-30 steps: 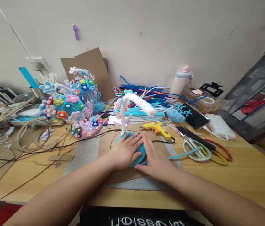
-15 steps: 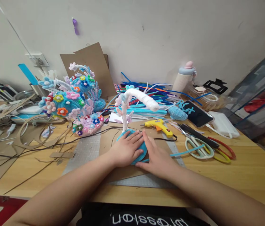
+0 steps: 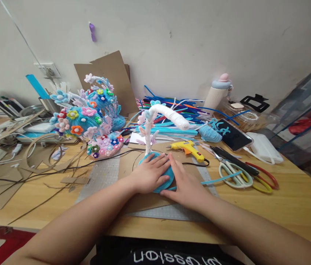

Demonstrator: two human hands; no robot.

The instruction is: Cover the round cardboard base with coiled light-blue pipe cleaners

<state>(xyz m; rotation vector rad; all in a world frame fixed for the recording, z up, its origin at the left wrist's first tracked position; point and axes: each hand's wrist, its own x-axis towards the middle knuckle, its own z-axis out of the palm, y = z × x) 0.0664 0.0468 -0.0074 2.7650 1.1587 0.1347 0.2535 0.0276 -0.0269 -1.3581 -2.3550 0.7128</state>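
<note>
My left hand [image 3: 151,175] lies flat, palm down, on a round base covered in blue fuzzy pipe cleaner [image 3: 169,175]. From the base's far side rises a white wrapped stem [image 3: 148,138], which bends over to the right and carries small blue and pink flowers and leaves. Along the base's right edge rests my right hand [image 3: 187,184], its fingers stretched out and its thumb apart. A loose blue pipe cleaner [image 3: 221,179] passes beneath that hand and sticks out to the right. Under the base is a sheet of cardboard [image 3: 138,202].
Past the hands lies a yellow glue gun [image 3: 188,149] with a black cord. Scissors [image 3: 236,175] and red-and-yellow-handled pliers [image 3: 268,180] are at the right, near a phone [image 3: 235,134]. Flower-covered models [image 3: 82,123] stand at the left; pipe cleaners [image 3: 172,105] are heaped behind.
The whole view has shifted slightly, so things on the table appear a little further right. Both hands keep almost the same place on and beside the blue base.
</note>
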